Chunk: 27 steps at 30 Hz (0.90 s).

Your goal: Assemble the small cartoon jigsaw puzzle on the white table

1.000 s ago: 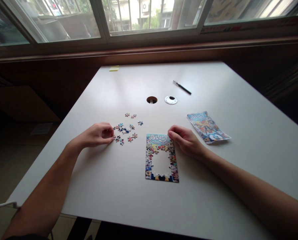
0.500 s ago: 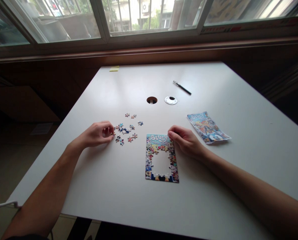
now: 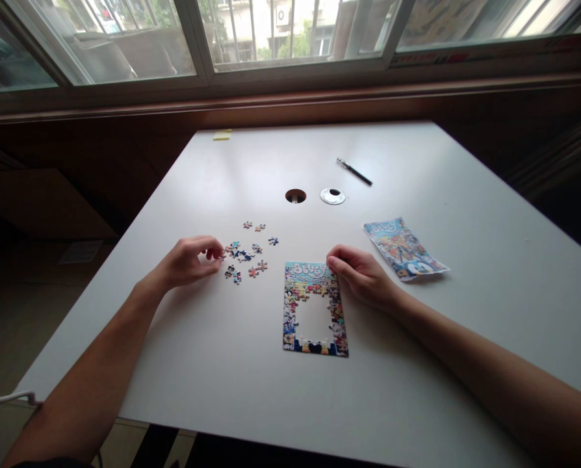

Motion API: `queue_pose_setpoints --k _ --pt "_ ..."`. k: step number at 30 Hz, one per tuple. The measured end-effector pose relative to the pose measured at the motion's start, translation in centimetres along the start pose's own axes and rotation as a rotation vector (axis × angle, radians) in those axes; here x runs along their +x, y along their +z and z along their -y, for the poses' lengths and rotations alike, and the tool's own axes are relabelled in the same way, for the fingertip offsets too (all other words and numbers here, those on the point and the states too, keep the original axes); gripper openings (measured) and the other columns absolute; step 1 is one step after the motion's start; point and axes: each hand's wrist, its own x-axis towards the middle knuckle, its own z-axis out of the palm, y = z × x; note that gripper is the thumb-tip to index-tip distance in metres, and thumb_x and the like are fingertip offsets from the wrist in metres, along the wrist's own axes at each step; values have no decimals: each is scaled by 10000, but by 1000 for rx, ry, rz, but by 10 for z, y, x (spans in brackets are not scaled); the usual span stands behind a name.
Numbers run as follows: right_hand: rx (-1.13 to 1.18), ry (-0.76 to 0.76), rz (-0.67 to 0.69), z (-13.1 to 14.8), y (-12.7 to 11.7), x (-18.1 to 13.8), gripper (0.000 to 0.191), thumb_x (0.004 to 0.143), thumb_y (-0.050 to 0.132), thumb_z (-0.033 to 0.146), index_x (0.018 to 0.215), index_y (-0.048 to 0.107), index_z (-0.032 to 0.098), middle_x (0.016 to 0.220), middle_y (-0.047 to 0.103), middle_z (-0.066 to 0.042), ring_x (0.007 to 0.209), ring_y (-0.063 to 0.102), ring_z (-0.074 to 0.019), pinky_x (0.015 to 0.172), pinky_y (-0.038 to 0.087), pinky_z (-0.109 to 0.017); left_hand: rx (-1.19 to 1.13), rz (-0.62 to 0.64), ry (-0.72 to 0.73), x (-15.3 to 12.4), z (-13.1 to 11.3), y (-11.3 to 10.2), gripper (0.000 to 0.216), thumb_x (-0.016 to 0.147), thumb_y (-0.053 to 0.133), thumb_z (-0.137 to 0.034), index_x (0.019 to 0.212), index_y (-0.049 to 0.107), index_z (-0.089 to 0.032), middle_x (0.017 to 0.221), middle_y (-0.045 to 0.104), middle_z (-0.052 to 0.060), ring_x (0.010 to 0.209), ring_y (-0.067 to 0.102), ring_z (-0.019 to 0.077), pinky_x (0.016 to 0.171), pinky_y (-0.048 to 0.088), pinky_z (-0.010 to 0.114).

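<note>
A partly assembled jigsaw puzzle lies flat on the white table, its frame joined around an open middle that shows bare tabletop. My right hand is closed at its upper right corner, thumb on top and fingers curled. To the left, several loose puzzle pieces are scattered in a cluster. At that cluster's left edge my left hand pinches a puzzle piece between thumb and fingertips; the fingers hide most of it.
A creased picture sheet lies right of the puzzle. Farther back are a black pen, a round cable hole and its metal cover. A yellow sticker marks the far edge, below the window. A white cable hangs at lower left.
My left fingers have shifted very slightly at the edge of the loose pieces. My right hand and the puzzle stay where they were.
</note>
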Motion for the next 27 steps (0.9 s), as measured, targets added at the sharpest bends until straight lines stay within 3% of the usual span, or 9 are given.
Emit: queue_pose_setpoints --k 9,18,27 --pt "3 3 0 0 0 0 255 977 513 379 811 562 192 726 498 5 702 459 -155 677 376 -289 46 -138 37 1 -7 -3 43 794 619 -154 794 658 -171 778 683 11 690 613 114 698 514 222" --pt "-3 3 -1 1 0 1 268 977 509 397 810 563 194 724 498 -1 702 458 -159 674 382 -292 43 -128 39 2 -4 -1 58 806 659 -225 818 648 -170 768 664 21 688 602 121 663 523 226" --pt "-5 -8 -7 3 1 1 258 973 515 379 801 566 193 720 503 1 696 462 -156 671 387 -288 9 -128 56 2 -10 1 56 803 659 -191 806 608 -169 750 618 0 669 570 104 658 489 220"
